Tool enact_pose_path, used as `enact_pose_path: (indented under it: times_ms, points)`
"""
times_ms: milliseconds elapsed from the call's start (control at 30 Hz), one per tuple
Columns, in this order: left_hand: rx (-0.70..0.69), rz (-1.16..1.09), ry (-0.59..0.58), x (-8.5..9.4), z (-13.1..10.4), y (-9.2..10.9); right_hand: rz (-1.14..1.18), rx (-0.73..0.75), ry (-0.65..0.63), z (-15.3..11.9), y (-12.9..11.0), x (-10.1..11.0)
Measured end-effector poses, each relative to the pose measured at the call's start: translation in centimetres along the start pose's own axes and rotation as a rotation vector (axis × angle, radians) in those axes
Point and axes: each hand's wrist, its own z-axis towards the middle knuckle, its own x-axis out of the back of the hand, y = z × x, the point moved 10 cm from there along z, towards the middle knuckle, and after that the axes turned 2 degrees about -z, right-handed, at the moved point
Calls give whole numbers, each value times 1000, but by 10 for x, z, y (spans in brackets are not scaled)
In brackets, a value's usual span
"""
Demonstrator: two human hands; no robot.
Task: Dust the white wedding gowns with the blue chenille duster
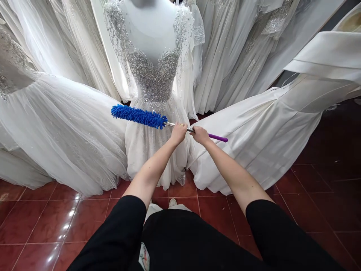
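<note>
A duster [139,116] with a fluffy blue head, a metal rod and a purple grip is held out in front of me, its head towards the left. My left hand [179,132] is closed around the metal rod, just right of the blue head. Close beside it, my right hand [200,134] wraps the handle where the purple grip begins. The grip's end sticks out to the right. Behind the duster stands a mannequin in a white gown [155,79] with a silver beaded bodice; whether the duster touches its skirt I cannot tell.
A full tulle gown [76,128] spreads at the left, and a plain satin gown [254,128] at the right. Several white dresses [225,49] hang along the back. The floor [214,214] is of shiny red tiles.
</note>
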Motion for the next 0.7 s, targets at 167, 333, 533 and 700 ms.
enact_pose_path:
  times_ms: [167,333,533,700]
  points:
    - [-211,417,-147,-40,35,27,-102,-88,52,4,49,21]
    - [-183,412,-227,-76,54,30,-104,-91,-36,28,98,8]
    - [-135,398,-438,-139,-4,-4,-113,-25,-282,18,119,-60]
    - [34,339,-697,-183,-92,-38,-189,-28,-473,-19,119,-120]
